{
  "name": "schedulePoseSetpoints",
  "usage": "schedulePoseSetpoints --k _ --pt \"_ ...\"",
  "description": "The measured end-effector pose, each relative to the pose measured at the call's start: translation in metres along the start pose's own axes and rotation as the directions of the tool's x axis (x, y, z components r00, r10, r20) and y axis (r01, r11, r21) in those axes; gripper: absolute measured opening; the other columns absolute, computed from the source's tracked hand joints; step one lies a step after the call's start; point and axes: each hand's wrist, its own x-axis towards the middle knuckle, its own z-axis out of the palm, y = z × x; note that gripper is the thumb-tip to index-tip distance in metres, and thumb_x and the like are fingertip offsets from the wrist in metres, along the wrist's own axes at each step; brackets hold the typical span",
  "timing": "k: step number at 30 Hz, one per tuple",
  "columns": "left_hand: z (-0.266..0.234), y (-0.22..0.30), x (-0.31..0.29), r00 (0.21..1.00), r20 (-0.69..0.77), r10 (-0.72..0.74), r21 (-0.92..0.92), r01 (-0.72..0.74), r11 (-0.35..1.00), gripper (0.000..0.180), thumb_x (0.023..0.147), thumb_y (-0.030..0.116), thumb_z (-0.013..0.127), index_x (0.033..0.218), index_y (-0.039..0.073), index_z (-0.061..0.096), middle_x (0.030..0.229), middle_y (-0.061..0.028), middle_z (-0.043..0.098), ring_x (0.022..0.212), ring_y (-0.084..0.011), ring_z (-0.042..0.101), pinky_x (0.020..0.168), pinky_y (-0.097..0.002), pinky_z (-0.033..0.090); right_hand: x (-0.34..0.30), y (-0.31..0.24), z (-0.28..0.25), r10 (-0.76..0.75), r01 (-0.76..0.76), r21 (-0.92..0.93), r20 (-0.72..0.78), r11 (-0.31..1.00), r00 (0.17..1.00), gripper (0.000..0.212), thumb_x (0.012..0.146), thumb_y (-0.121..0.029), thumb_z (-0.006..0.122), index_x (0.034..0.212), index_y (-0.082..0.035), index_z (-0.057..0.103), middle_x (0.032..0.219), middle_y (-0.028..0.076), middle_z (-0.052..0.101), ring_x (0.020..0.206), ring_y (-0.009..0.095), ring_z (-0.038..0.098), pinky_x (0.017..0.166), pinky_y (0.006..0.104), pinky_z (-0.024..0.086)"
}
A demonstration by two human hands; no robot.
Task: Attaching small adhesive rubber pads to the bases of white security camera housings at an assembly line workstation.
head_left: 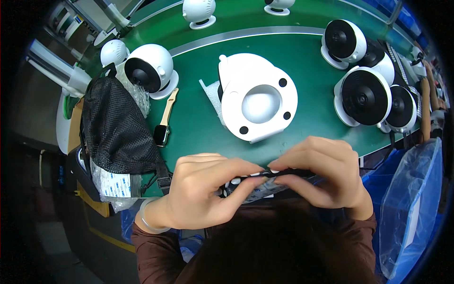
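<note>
Close to my body, at the table's near edge, my left hand (201, 191) and my right hand (326, 173) pinch a thin dark sheet with white round spots (253, 182) between thumbs and fingertips. The sheet is seen nearly edge-on, and its exact kind cannot be made out. Just beyond my hands lies a white fan (243, 71), its round base turned up, with three black round pads around a central opening. A piece of white foam (213, 97) sticks out beside it on the left.
On the left are a black mesh bag (118, 123), a wristwatch with a tan strap (162, 132) and a white fan (163, 61). Several black-fronted white fans (363, 97) crowd the right. Blue plastic bags (409, 203) hang at lower right. More fans (198, 10) stand beyond the metal rail.
</note>
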Motion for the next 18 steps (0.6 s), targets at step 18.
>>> schedulePoseSetpoints --k 18 --pt "0.003 0.000 0.003 0.992 -0.040 0.119 0.204 -0.108 0.973 0.016 0.062 -0.005 0.062 0.076 -0.002 0.056 0.060 -0.0105 0.055 0.047 -0.0212 0.054 0.046 -0.0260 0.041 0.008 -0.008 0.007 -0.048 0.027 -0.275 -0.068 0.961 0.997 0.021 0.053 -0.005 0.072 0.072 -0.007 0.062 0.069 0.004 0.056 0.063 0.019 0.055 0.060 0.0291 0.046"
